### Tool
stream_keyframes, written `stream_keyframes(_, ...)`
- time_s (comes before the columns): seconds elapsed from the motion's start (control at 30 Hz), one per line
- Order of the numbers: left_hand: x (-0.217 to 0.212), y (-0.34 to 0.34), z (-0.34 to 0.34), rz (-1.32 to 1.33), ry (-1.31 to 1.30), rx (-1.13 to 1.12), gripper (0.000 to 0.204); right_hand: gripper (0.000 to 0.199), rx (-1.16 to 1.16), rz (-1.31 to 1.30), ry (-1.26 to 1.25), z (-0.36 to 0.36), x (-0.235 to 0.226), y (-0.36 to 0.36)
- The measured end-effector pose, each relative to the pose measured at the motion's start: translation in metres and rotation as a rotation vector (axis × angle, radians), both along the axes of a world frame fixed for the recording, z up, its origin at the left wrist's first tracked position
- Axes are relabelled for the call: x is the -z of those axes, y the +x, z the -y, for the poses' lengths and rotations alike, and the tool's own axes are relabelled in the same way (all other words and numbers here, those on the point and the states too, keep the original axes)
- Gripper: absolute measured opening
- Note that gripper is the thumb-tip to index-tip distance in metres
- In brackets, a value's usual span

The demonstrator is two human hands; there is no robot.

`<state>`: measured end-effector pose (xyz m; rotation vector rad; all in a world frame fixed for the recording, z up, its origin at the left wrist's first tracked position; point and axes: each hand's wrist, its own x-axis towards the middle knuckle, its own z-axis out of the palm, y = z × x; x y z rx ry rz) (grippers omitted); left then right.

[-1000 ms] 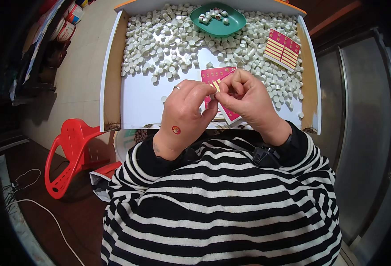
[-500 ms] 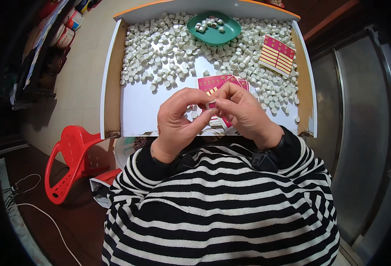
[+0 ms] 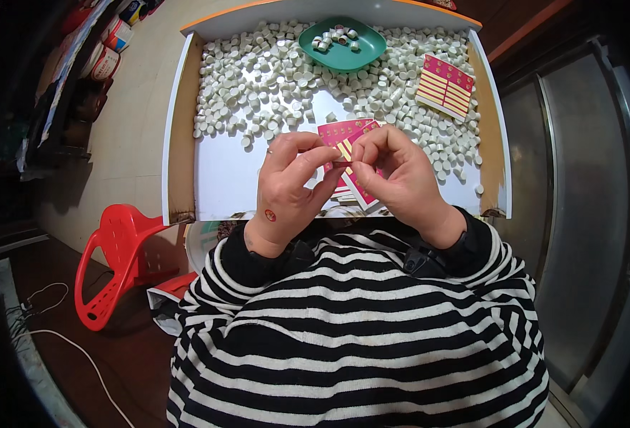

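Observation:
My left hand (image 3: 286,185) and my right hand (image 3: 400,175) meet over the front of the tray, thumbs and forefingers pinched on a small white cap with a magenta label strip (image 3: 342,164). The fingers cover most of the cap, and the strip shows edge-on between them. A small round red-and-gold sticker (image 3: 270,215) sits on the back of my left hand. Beneath the fingers lie magenta-and-cream label sheets (image 3: 363,194), partly overlapping. White caps (image 3: 258,93) lie heaped in the tray beyond my hands.
The white tray has wooden side walls (image 3: 181,135) and a raised back edge. A green dish (image 3: 363,61) holding several caps rests on the heap. Another label sheet (image 3: 445,87) lies at the right. A red plastic chair (image 3: 118,242) stands at the left, with glass doors (image 3: 590,178) at the right.
My left hand has turned so its back and the round sticker show. Between my fingers, the piece has rotated from its magenta face to edge-on. My right fingers have shifted slightly.

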<state>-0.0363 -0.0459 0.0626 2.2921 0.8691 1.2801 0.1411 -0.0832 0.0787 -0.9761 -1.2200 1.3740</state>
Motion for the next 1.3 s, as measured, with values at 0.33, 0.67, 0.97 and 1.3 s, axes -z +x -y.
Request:
stream_keyframes(0.33, -0.001, -0.001, 0.004, 0.204, 0.024, 0.13, 0.034, 0.014, -0.154, -0.354, -0.176, -0.001, 0.007, 0.001)
stream_keyframes(0.67, 0.003, -0.004, 0.005, 0.678, -1.04, 0.457, 0.03, 0.019, -0.053, 0.115, 0.188, -0.004, 0.013, 0.001)
stream_keyframes(0.97, 0.013, -0.02, -0.005, 0.535, -1.117, 0.472, 0.013, 0.018, -0.152, 0.043, 0.097, -0.014, 0.016, 0.014)
stream_keyframes(1.3, 0.068, -0.064, -0.032, -0.063, -0.434, -0.265, 0.009, 0.022, 0.084, 1.072, 0.559, -0.046, 0.062, 0.026)
